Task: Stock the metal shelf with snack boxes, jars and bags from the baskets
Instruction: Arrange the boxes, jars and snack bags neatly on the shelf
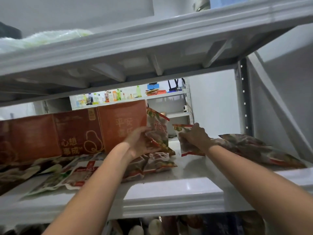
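Both arms reach into the white metal shelf (172, 192). My left hand (140, 143) grips an upright snack bag (158, 131) with red trim, standing just right of the orange-brown boxes (77, 131). My right hand (196, 138) holds a second, similar snack bag (185, 148) upright a little further right. Several more snack bags (152, 164) lie flat on the shelf under and left of my left hand. One bag (254, 148) lies flat at the right end.
A row of orange-brown cartons lines the back left of the shelf. The upper shelf board (152, 39) hangs low overhead. A shelf upright (244, 99) stands at the right. Bottles (108, 96) sit on a distant shelf behind. Goods show on the level below.
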